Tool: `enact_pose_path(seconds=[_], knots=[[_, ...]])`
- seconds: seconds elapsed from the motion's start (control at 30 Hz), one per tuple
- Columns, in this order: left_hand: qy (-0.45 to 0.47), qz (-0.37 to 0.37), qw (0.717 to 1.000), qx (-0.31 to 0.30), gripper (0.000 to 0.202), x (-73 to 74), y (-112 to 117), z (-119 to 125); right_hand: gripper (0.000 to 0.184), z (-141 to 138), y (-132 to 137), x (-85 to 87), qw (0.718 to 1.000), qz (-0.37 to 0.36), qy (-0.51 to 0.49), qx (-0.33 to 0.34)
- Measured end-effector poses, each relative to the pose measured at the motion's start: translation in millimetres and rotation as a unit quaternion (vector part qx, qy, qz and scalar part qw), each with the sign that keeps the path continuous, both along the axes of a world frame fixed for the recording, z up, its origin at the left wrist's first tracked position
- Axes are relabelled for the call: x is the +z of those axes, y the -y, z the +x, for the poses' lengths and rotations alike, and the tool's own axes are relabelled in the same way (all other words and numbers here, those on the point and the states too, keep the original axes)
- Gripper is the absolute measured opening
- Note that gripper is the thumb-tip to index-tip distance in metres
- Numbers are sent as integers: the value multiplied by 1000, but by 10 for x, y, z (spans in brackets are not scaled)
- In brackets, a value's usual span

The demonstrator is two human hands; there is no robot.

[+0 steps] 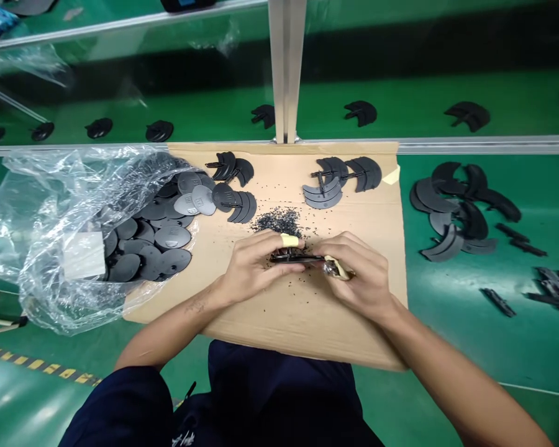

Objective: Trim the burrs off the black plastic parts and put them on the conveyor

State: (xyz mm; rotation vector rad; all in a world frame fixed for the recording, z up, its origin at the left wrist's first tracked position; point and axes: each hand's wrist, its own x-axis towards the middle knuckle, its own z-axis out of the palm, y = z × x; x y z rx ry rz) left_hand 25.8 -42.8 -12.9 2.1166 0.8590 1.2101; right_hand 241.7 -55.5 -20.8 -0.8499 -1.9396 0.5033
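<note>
My left hand [256, 264] pinches a thin black plastic part [291, 257], held edge-on above the cardboard [242, 323]. Yellowish tape wraps one of its fingers. From the other side my right hand [361, 276] closes round a small tool with a shiny metal end [330, 268] and a yellowish wrapping. Its tip meets or lies very near the part's right end; the fingers hide most of it, so its kind is unclear. Just beyond both hands lies a heap of tiny black scraps [277, 218], with more scattered around.
At left, a clear plastic bag [41, 248] spills dark oval discs [172, 236]. Curved black pieces [366, 172] lie on the cardboard's far side. More curved pieces [472, 220] and thin black strips [498, 302] sit on the green surface at right. A metal post [286, 74] rises behind.
</note>
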Motion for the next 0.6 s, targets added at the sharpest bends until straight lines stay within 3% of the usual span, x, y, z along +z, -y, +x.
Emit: enact_pose_path(seconds=[0.2,0.6], knots=[[54,-32,998,-10,30,24,30,36,20,-56,53,-25,999,14,-43,-18],[31,47,998,-26,28,29,3,10,20,-93,60,-45,998,0,-66,3]])
